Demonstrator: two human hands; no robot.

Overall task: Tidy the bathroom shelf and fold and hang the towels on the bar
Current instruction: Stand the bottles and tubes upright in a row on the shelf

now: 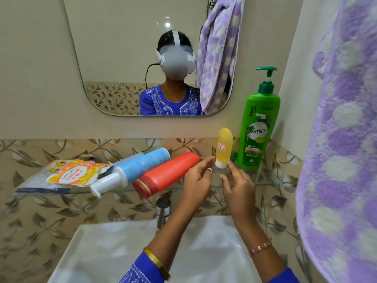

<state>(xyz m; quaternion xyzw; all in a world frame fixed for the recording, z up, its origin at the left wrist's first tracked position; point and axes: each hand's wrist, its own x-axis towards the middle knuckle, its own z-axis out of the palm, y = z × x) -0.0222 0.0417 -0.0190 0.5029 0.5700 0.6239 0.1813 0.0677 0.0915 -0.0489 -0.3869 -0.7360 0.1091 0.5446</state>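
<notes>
your left hand (196, 176) and your right hand (237, 181) are both at the small yellow bottle (224, 148), which stands on its white cap on the glass shelf (269, 181), just beside the green shampoo bottle (258, 127). the fingers of both hands are spread and loose. the left fingertips seem to touch the bottle low at its side, the right ones are just beside the cap, and neither hand closes around it.

the yellow bottle is top-heavy on that narrow cap, so i think a small push when you let go can tip it against the green one or off the front edge into the sink (106, 248).

the red bottle (169, 174) lies on its side with its cap over the shelf edge, and the blue pump bottle (134, 170) lies against it. if your left wrist moves back carelessly, either one could roll and fall. the orange packet (71, 173) at the left end also hangs a little loose.

the purple towel (344, 139) hangs near your right arm, not yet folded.
</notes>
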